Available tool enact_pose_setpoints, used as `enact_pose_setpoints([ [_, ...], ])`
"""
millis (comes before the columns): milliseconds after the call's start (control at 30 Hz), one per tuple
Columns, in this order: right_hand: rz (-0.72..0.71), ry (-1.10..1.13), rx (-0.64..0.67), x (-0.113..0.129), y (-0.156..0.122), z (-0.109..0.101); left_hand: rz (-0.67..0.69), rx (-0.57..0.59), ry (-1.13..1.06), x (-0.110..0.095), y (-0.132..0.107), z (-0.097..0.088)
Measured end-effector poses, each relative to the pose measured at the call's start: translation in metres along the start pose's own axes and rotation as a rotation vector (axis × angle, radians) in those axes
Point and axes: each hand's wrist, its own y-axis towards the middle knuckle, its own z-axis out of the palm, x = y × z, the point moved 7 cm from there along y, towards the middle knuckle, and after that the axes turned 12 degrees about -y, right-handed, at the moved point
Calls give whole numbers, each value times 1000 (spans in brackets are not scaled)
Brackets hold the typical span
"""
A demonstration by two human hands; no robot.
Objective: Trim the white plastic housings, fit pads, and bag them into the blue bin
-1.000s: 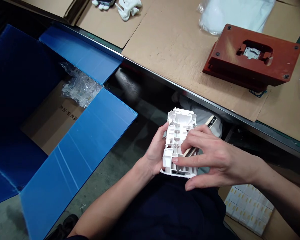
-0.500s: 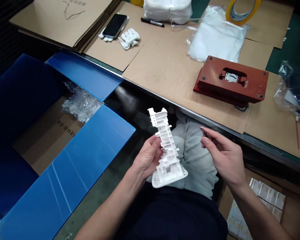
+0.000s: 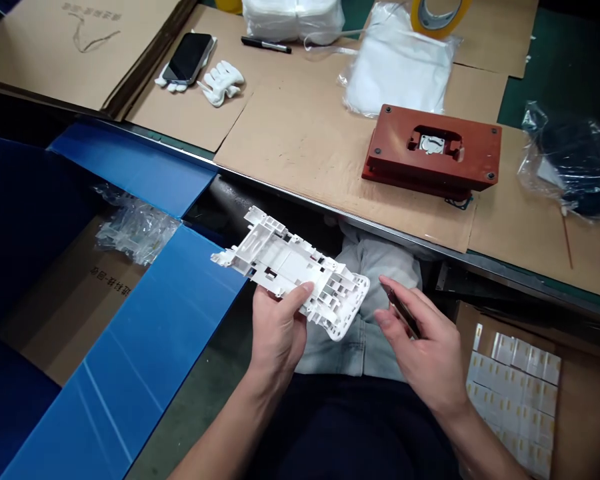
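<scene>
Chinese-lettered cardboard (image 3: 65, 307), white frame (image 3: 289, 265) in hand (image 3: 277, 330)

left hand (image 3: 279, 327): gripping | right hand (image 3: 423, 343): pinching | both bare, apart

The cardboard-covered bench (image 3: 300, 130) bears a red block (image 3: 397, 141), a white glove (image 3: 222, 83) and a pen (image 3: 266, 45).

Your left hand (image 3: 280, 323) holds a white frame (image 3: 293, 265) off the near edge of the counter (image 3: 300, 143); your right hand (image 3: 425, 350) grips a dark tool (image 3: 403, 313).
</scene>
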Motion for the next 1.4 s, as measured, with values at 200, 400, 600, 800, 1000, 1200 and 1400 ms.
enact_pose_setpoints([
  [200, -134, -121, -43, 18, 0, -2, 65, 1, 41, -5, -2, 10],
  [400, -150, -146, -91, 19, -1, 0, 123, 6, 88, -9, -4, 12],
  [600, -145, -173, -85, 18, -4, 1, 152, -11, 121, -11, -5, 12],
  [800, -187, -218, -92, 21, -5, 3, 154, -42, 153, -12, -5, 13],
  [1000, -116, -169, -75, 16, 2, 2, 115, -37, 123, -9, -4, 12],
  [1200, -153, -161, -92, 20, 0, 3, 85, -47, 100, -6, -5, 13],
  [1400, -129, -192, -77, 17, -1, 2, 99, -48, 93, -7, -7, 12],
])
